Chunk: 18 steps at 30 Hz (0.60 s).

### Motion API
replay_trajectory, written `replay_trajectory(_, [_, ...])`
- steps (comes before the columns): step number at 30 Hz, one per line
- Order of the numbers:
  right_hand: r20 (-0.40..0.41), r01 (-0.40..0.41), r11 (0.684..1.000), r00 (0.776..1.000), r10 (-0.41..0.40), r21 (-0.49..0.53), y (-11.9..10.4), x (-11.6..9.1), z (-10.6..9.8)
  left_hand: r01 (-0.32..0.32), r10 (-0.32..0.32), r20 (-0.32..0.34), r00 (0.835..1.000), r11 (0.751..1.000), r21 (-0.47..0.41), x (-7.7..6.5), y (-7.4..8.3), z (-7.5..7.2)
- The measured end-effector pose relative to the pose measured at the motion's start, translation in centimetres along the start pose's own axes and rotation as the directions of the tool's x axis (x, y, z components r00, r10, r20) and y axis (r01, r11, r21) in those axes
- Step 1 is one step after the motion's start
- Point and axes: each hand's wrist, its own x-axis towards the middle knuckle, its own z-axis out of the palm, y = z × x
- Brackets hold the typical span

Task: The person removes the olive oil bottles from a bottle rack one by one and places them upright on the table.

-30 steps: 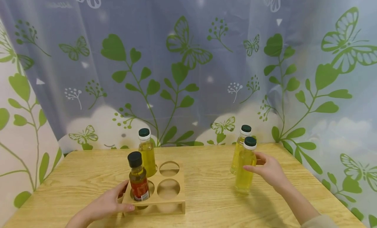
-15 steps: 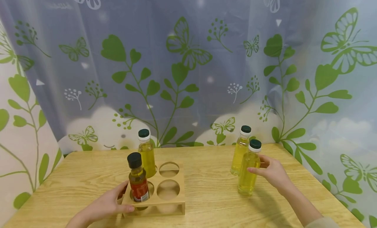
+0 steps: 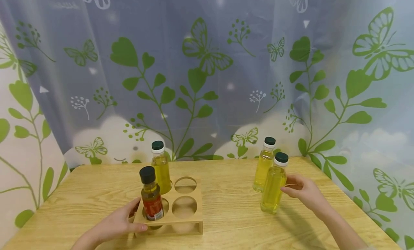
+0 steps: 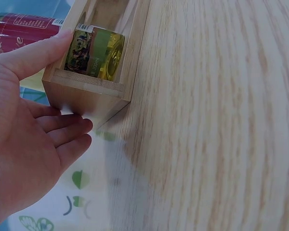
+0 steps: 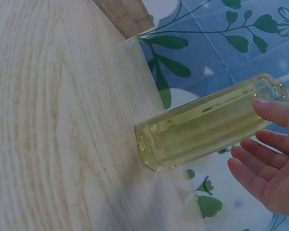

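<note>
Here's the left hand (image 3: pixel 118 221) at the left end of the rack (image 3: pixel 181 220), thumb over the front edge, fingers bent against the end panel, holding that corner. In the rack's front left hole, right by the thumb, sits the red-labelled bottle (image 3: pixel 152 203), black cap on top. Straight behind it, in the rack's rear left hole, there's the green-capped bottle (image 3: pixel 161 169), full of yellow oil. Two more round holes line the rack's right half. The left wrist view catches a bottle's lower end (image 4: pixel 94 53) inside the rack, green on its label.

Over to the right of the rack, well apart from it: the near oil bottle (image 3: pixel 273 189) stands on the table (image 3: pixel 229 207), its cap dark green over a white collar. The right hand (image 3: pixel 307 194) is on its far side from the rack, fingers loose and spread, gently bent, not wrapped round the glass; thumb tip right at the bottle, and whether it touches, you can't tell. Just behind that bottle, also right of the rack, stands the far oil bottle (image 3: pixel 262 171), partly hidden. Behind the rack hangs the butterfly-and-leaf curtain (image 3: pixel 220 99).
</note>
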Motion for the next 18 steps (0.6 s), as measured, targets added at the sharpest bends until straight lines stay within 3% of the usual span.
replay_trajectory(10, [0.039, -0.043, 0.998, 0.998, 0.041, 0.042, -0.6, -2.0, -0.4, 0.003, -0.002, 0.016, 1.0, 0.999, -0.035, -0.1, 0.0, 0.1])
replay_trajectory(18, [0.056, 0.041, 0.999, 0.998, -0.043, 0.035, -3.7, -2.6, 1.1, 0.004, -0.004, -0.004, 1.0, 1.0, -0.009, -0.2, 0.1, 0.1])
